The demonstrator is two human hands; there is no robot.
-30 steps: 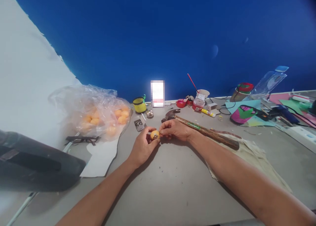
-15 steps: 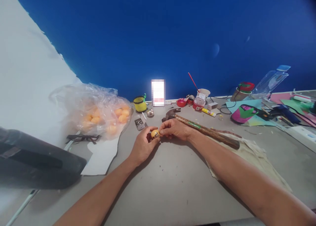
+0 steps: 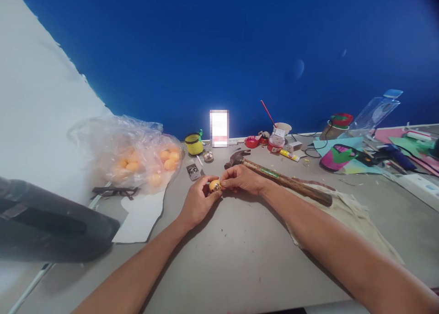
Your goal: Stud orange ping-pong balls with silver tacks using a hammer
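Observation:
My left hand (image 3: 198, 200) is closed around a small orange ball (image 3: 215, 186), which looks like a ping-pong ball. Dark and silvery bits show on the side of the ball that faces me. At the ball's right edge, the fingertips of my right hand (image 3: 241, 180) are pinched together; whatever they hold is too small or hidden to make out. Just beyond my left hand lies a small open box (image 3: 193, 171) with shiny dark pieces in it. A little farther back sits a round silvery container (image 3: 208, 156).
A claw hammer (image 3: 281, 176) lies beyond my right forearm, partly over a cream cloth (image 3: 350, 222). Plastic bags of orange balls (image 3: 168, 160), glasses (image 3: 115, 192) and a dark cylinder (image 3: 51, 222) are on the left. Cups, a glue tube (image 3: 289, 155) and coloured paper (image 3: 399, 135) line the back right.
Both hands stay almost in place around the ball. The view has shifted very slightly; nothing else on the table has visibly moved.

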